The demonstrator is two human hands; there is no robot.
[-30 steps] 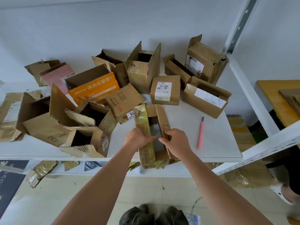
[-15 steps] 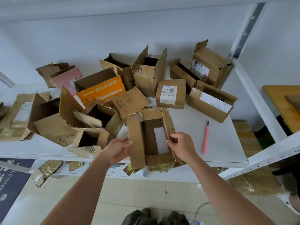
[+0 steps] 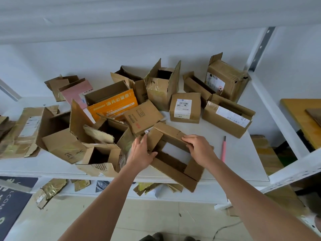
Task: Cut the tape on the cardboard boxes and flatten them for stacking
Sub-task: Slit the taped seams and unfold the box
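Gripping the opened box [image 3: 175,168] — left hand [image 3: 141,154] and right hand [image 3: 199,148] both curl fingers over its flaps.

So the opened box [image 3: 175,159] sits at the front edge of the tabletop [image 3: 243,164], hanging a bit over it, with the left hand [image 3: 140,153] on its left side and the right hand [image 3: 199,150] on its far right corner. The cutter [image 3: 223,148] lies just right of it. Behind are a labelled box [image 3: 185,107] and more boxes back to the wall. A pile of open boxes [image 3: 83,136] fills the left. Scraps [image 3: 50,190] are on the shelf below.
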